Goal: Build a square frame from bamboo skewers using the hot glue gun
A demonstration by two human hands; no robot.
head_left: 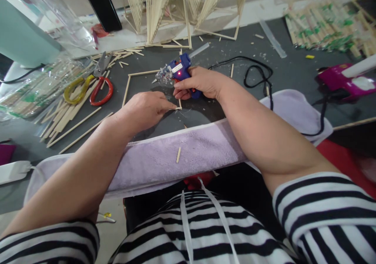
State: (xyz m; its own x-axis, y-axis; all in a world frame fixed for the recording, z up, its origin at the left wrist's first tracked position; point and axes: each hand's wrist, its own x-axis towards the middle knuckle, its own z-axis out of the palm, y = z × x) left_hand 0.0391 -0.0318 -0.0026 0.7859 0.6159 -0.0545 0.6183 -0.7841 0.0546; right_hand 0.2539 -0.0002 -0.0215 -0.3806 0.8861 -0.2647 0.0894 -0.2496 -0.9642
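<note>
My right hand (202,83) grips a blue hot glue gun (182,66) whose red light is lit and whose nozzle points left. A clear glue stick (199,50) juts from its back end. My left hand (147,109) is closed, thumb and finger pinching a thin wooden stick (178,108) at the near right corner of a square outline of sticks. The outline's left stick (126,89) and far stick (142,74) lie flat on the grey table. Part of the outline is hidden behind my hands and the glue gun.
Scissors (96,84) with yellow and red handles lie on loose sticks (66,119) at left. A stick-built structure (158,13) stands at the back. Bagged sticks (320,27) are at far right. A black cord (258,66) curls beside my right arm; a lilac towel (155,158) covers the near edge.
</note>
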